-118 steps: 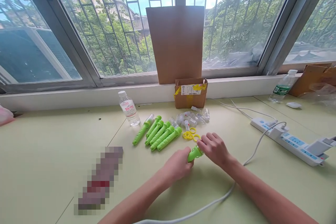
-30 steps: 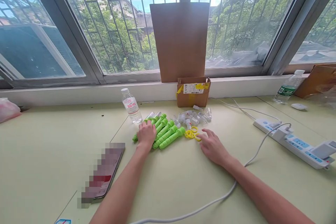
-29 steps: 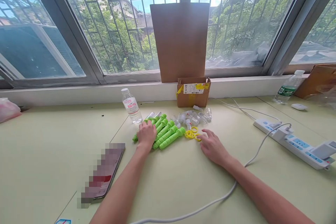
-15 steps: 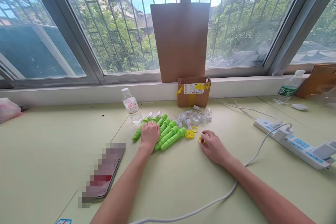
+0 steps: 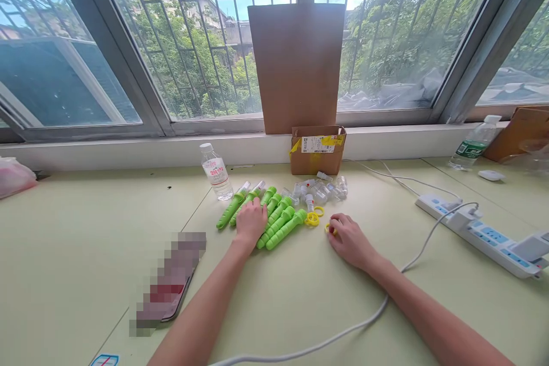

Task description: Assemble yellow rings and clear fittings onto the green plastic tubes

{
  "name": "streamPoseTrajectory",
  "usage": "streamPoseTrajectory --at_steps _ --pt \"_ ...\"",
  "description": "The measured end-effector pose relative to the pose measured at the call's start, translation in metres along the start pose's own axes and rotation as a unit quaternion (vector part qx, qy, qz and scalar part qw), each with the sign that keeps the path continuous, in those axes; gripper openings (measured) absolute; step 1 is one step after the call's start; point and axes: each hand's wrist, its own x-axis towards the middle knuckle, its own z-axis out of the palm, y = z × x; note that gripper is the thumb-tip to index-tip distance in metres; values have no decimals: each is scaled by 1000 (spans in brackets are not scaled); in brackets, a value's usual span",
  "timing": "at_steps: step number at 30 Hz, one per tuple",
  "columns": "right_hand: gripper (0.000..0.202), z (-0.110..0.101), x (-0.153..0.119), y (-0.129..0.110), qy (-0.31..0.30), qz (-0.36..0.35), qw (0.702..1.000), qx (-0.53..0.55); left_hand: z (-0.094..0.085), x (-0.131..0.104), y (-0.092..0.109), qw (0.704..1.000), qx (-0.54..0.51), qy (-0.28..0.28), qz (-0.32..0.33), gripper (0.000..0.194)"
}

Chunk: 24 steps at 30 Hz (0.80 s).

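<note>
Several green ribbed plastic tubes [image 5: 286,230] with flared ends lie slanted side by side in a row on the table. My left hand [image 5: 251,220] rests on the row with its fingers curled over one tube, hiding part of it. On its left lie two more tubes [image 5: 231,210] with clear pieces at their upper ends. My right hand [image 5: 348,239] is closed in a pinch on a yellow ring [image 5: 329,228] at the tabletop. Other yellow rings [image 5: 312,219] lie in a small pile between the tubes and that hand. Behind them are clear plastic bottle-like pieces [image 5: 319,191].
An open cardboard box [image 5: 317,163] stands by the windowsill. A water bottle [image 5: 217,174] is at the back left, another [image 5: 474,146] at the back right. A power strip [image 5: 480,234] and its white cable [image 5: 343,331] lie right and front. A phone [image 5: 171,286] lies left.
My left hand has shifted slightly right, pushing the right-hand tubes along, and a gap has opened beside the two left tubes. My right hand stays in place with the yellow ring.
</note>
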Motion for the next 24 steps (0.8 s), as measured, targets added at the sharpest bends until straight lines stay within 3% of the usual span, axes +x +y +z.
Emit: streamPoseTrajectory --at_steps 7,10,14,19,24 --pt "10 0 0 2 -2 -5 1000 10 0 2 -3 996 -43 -64 -51 44" --pt "12 1 0 2 -3 -11 1000 17 0 3 -4 995 -43 -55 -66 42" --pt "15 3 1 4 3 -17 1000 22 1 2 -1 998 -26 10 -57 40" --pt "18 6 1 8 19 -35 999 21 -3 -5 9 992 -25 121 4 37" --pt "16 8 1 10 71 -34 997 14 -3 -15 23 963 -50 212 157 24"
